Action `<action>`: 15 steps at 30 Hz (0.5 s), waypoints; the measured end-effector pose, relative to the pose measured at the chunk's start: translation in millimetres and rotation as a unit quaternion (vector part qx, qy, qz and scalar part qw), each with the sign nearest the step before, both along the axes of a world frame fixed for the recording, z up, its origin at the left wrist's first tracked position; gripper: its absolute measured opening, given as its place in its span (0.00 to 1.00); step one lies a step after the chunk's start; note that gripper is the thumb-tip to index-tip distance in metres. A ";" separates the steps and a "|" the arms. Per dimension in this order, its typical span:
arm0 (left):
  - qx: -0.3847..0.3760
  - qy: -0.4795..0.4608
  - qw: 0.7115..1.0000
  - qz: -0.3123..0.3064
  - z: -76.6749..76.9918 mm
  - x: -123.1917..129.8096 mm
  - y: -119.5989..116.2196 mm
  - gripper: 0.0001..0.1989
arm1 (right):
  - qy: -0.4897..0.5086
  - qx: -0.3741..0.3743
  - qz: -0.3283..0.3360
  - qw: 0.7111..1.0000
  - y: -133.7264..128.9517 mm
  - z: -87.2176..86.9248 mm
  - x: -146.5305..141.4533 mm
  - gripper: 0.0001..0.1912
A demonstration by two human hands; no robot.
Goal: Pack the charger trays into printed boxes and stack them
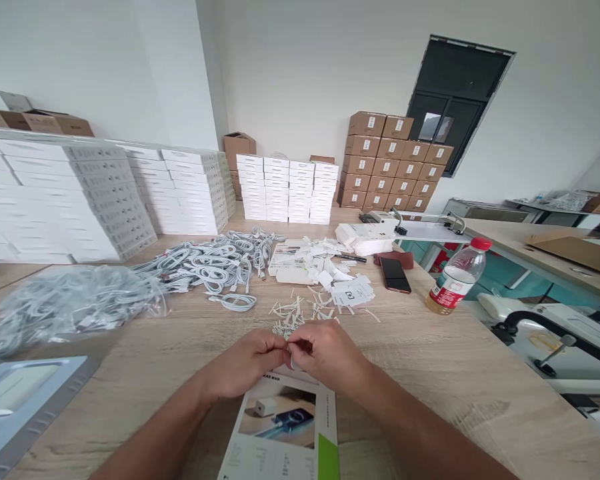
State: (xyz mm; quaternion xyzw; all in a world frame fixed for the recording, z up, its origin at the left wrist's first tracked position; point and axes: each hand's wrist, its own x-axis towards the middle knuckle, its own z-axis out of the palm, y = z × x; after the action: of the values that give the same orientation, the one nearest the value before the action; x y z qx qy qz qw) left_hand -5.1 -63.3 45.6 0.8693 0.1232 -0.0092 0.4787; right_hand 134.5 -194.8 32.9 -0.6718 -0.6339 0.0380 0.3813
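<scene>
My left hand and my right hand meet fingertip to fingertip, both closed in a pinch. A small white piece shows below the right fingers; its kind is unclear, and what the left fingertips grip is hidden. Under the hands lies a flat white charger box with a photo of a plug and phone and a green corner. Its far end is partly covered by my hands. Just beyond them is a scatter of thin paper strips.
Coiled white cables and a bagged bundle spread at left, near a blue-grey tray. White boxes are stacked behind. Paper pieces, a phone and a drink bottle stand or lie to the right.
</scene>
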 end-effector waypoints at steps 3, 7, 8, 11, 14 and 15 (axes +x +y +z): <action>-0.031 0.026 0.999 0.026 1.4 1.3 0.3 0.13 | 0.018 -0.003 -0.031 0.999 1.6 -3.3 3.8 0.09; -0.023 0.022 0.999 0.029 2.3 1.6 0.2 0.13 | 0.100 -0.029 -0.002 0.995 0.2 -3.8 6.4 0.08; -0.012 0.016 1.000 0.025 2.0 1.3 0.1 0.13 | 0.103 -0.033 0.012 0.994 -0.6 -3.1 6.1 0.08; 0.011 0.003 1.000 0.011 0.7 0.0 0.2 0.12 | 0.075 -0.035 0.038 0.996 -2.6 0.1 4.2 0.12; 0.019 0.001 1.000 -0.004 -0.1 -0.4 0.6 0.11 | 0.054 -0.029 0.041 0.997 -2.6 2.1 1.3 0.12; 0.016 0.003 1.000 -0.009 -0.2 -0.2 0.7 0.11 | 0.049 -0.024 0.037 0.998 -2.1 1.9 -0.1 0.12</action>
State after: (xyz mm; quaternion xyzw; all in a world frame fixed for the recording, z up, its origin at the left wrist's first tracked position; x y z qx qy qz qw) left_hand -5.3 -62.6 45.3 0.8777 0.1165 -0.0140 0.4646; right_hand 134.4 -196.9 34.8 -0.6541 -0.6382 0.1003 0.3934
